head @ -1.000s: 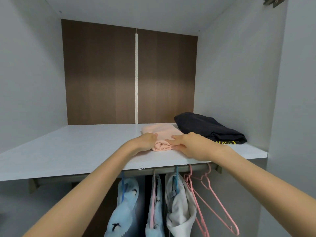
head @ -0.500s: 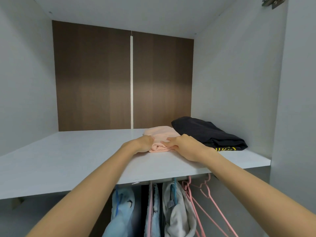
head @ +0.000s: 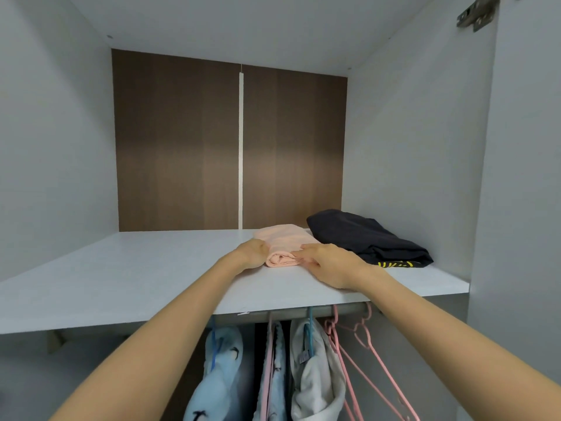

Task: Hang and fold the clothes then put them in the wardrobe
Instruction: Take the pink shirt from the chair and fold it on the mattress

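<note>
The wardrobe's grey walls and ceiling frame a brown back panel [head: 182,141] split by a pale vertical strip. A wide grey shelf [head: 121,275] runs across the middle. Under its front edge, a rail [head: 297,312] carries a light blue garment [head: 218,369], a white garment [head: 315,372] and empty pink hangers [head: 364,354].

On the shelf's right side lies a folded black garment [head: 364,238] with yellow print at its near edge. Touching it on the left is the folded pink garment [head: 285,241].

Both bare forearms reach up onto the shelf. The right hand [head: 331,262] lies flat, fingers straight, on the pink garment's near right corner. The left hand [head: 253,253] presses against its left side. Its fingertips are hidden by the cloth, so whether they curl round it cannot be told.
</note>
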Demonstrator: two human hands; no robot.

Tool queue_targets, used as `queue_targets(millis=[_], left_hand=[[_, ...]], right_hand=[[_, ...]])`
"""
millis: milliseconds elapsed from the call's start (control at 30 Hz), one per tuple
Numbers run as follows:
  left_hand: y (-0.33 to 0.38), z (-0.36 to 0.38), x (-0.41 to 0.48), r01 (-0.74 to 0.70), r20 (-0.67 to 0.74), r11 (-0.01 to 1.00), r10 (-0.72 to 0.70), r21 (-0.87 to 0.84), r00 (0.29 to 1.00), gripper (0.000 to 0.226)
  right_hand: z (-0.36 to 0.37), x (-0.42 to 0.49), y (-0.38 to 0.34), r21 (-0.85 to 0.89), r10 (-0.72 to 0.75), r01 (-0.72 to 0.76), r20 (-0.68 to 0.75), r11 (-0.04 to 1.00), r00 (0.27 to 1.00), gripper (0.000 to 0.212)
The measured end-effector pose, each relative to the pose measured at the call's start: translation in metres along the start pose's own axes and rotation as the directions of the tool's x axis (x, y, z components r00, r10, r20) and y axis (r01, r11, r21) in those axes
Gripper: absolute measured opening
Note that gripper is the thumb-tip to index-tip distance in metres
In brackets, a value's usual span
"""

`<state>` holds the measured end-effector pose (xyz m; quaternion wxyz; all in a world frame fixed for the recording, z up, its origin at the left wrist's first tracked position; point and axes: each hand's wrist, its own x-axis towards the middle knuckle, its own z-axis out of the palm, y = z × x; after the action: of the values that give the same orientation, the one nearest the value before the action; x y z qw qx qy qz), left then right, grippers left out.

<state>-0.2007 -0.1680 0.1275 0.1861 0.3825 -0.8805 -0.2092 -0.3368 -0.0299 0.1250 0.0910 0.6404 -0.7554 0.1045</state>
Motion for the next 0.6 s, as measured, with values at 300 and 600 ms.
queue_targets(millis=[300,600], left_hand=[[0.014,-0.018,-0.06,-0.186,-0.272,0.983,0.178,-0.006,0.946,0.041],[0.048,0.007,-0.179,-0.235,-0.515,0.961,0.277,0.148,0.811,0.036]], right_hand=[[-0.035,-0.065,0.0,0.057,0.088,-0.07,-0.44,0.996,0.893,0.037],[-0.042,-0.16,-0.016,0.083,0.019,0.041,-0.616,0.996,0.788,0.033]])
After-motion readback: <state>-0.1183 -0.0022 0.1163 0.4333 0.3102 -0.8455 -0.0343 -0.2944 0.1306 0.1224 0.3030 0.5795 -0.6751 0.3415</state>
